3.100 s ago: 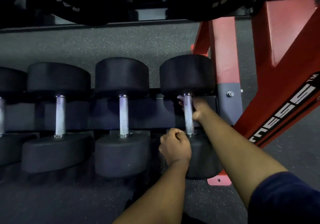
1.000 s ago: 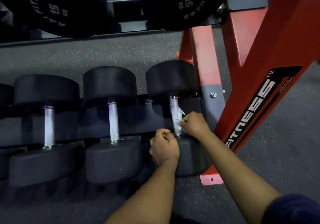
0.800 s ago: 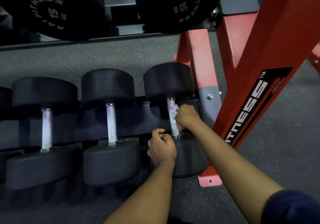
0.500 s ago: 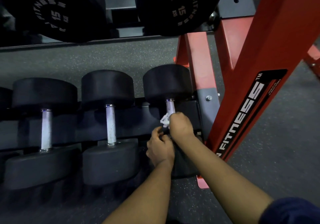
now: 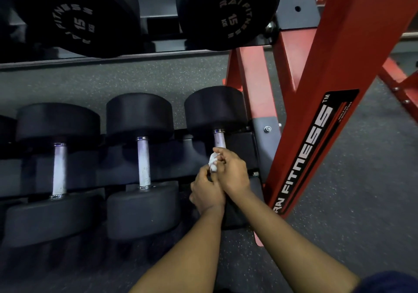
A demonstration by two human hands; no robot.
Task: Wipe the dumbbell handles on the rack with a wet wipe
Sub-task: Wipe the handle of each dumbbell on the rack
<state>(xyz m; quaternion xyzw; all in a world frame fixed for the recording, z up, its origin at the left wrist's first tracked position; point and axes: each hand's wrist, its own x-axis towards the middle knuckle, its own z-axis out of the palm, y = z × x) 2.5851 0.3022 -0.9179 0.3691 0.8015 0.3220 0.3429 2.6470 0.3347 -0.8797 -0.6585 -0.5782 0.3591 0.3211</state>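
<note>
Together, left hand (image 5: 207, 193), right hand (image 5: 233, 172) pinching wipe (image 5: 213, 164)

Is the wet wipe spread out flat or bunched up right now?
Bunched up. The wet wipe is a small crumpled white wad in the grip of the right hand, by the rightmost dumbbell handle, not a flat sheet.

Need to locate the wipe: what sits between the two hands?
The crumpled white wipe, pinched between the left hand and the right hand, as the head view shows.
</note>
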